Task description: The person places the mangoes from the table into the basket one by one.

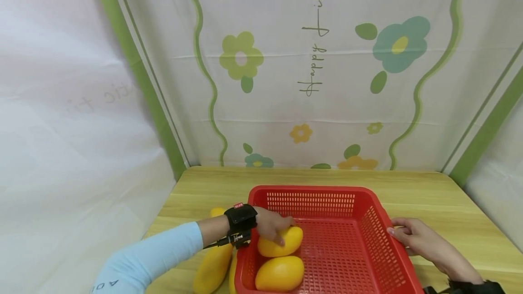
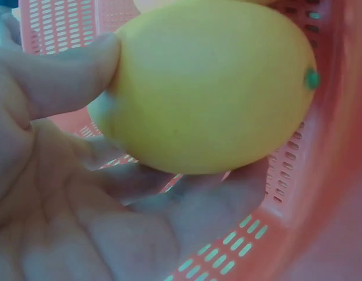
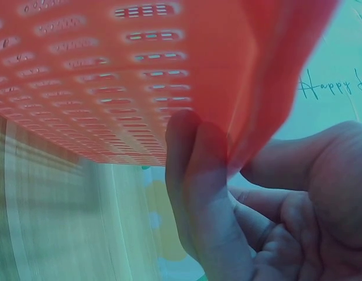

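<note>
Wood-grained table (image 1: 212,181): red basket (image 1: 308,188), yellow mangoes (image 1: 213,267).

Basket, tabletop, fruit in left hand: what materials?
Basket: likely moulded plastic, semi-gloss; uniform red, regular slots.
Tabletop: wood or wood-look laminate, satin; visible grain streaks.
Yellow fruit in left hand: possibly plastic, smooth, slight sheen; even colour, bright green tip, though real skin isn't ruled out.

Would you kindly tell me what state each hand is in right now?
Left hand: closed, holding a yellow mango inside the red plastic basket.
Right hand: closed, gripping the basket by its right side.
</note>
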### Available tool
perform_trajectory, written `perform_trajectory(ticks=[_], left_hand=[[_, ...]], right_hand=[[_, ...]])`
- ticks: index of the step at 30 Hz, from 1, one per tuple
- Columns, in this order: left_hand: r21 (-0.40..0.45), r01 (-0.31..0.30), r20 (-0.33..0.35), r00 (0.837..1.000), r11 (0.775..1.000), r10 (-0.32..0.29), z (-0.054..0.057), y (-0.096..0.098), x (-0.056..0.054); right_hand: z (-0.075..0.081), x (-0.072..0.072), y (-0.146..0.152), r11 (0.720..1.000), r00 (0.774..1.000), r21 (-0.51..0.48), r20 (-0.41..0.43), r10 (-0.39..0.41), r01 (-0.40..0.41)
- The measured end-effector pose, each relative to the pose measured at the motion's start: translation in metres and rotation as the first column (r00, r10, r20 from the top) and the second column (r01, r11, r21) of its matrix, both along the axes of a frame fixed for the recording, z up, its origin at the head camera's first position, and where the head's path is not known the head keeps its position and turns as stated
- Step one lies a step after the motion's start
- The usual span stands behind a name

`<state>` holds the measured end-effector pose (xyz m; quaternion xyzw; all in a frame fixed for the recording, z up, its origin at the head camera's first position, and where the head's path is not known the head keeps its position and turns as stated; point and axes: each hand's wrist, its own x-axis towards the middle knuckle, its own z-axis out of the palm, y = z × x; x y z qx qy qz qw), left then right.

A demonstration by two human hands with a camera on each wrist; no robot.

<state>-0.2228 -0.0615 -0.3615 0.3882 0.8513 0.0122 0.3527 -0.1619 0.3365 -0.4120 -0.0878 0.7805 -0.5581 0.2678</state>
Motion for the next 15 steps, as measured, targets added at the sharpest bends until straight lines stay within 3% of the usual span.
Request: perform_trajectory(ticks=[5,10,15], left_hand=[[-0.03,0.034,-0.018,0.999,0.999,-0.034,-0.001,0.004,0.001],[-0.056,0.028,-0.016,0.999,0.998,-0.029,-0.002,0.009,0.0],[-0.109,0.073,-0.026,0.997,0.991,-0.076,0.0,0.012,-0.003]], right_hand=[[0.0,-0.001,0.0,1.0,1.0,0.01,0.009,0.004,-0.004],[0.001,-0.002,0.0,1.0,1.0,0.028,0.02,-0.006,0.006],[0.002,-0.002,0.0,1.0,1.0,0.023,0.024,-0.002,0.002]])
